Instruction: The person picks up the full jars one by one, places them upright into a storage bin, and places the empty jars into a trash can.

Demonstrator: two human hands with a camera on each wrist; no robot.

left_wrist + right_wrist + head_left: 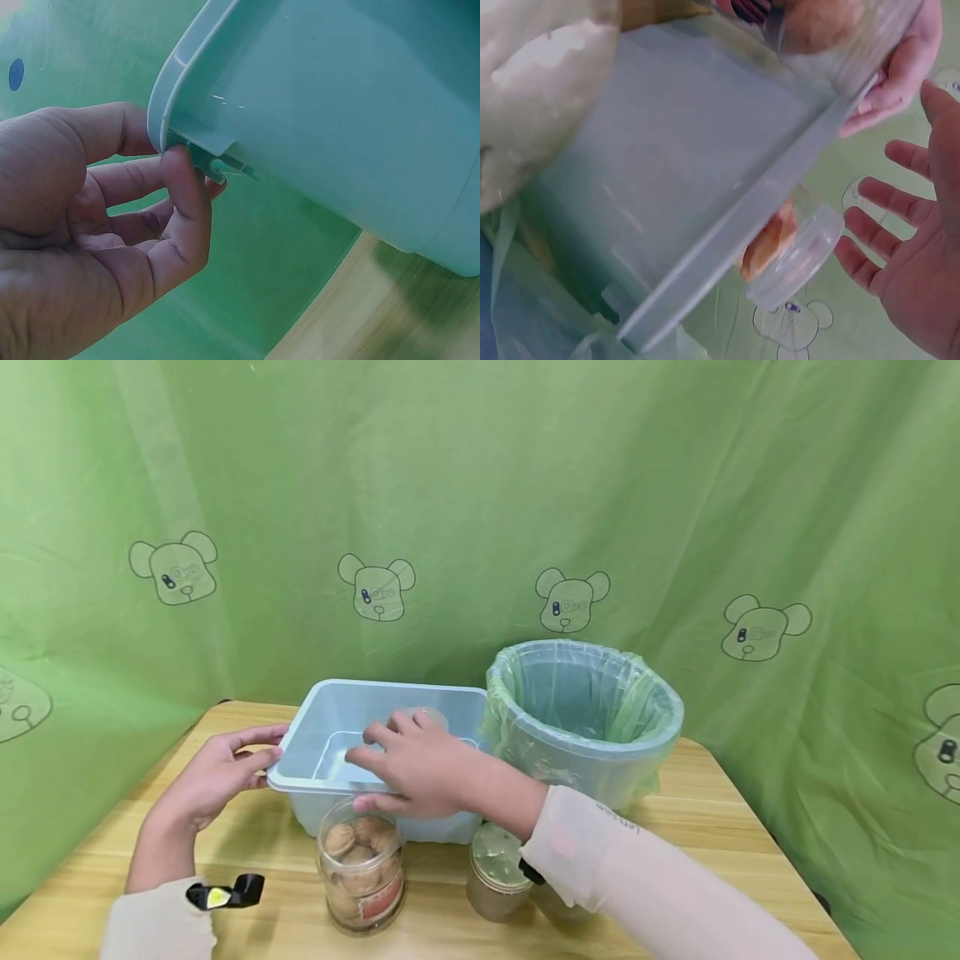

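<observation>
My left hand (225, 768) pinches the rim at the left end of a light blue plastic tub (450, 822), thumb and fingers on either side of the edge (159, 120). Above the tub reaches my right hand (427, 768), fingers spread and holding nothing. A clear jar (429, 717) shows partly behind that hand; in the right wrist view this jar (810, 251) has something brown inside. In front of the tub stands a clear jar of walnuts (360, 868), with the right thumb overlapping its top in the head view.
Right of the tub stands a round bin (592, 743) lined with a thin green bag. A lidded jar (498, 868) stands by the right forearm, and another container (562, 906) is mostly hidden under the sleeve. Behind the wooden table (720, 860) hangs a green curtain (465, 485).
</observation>
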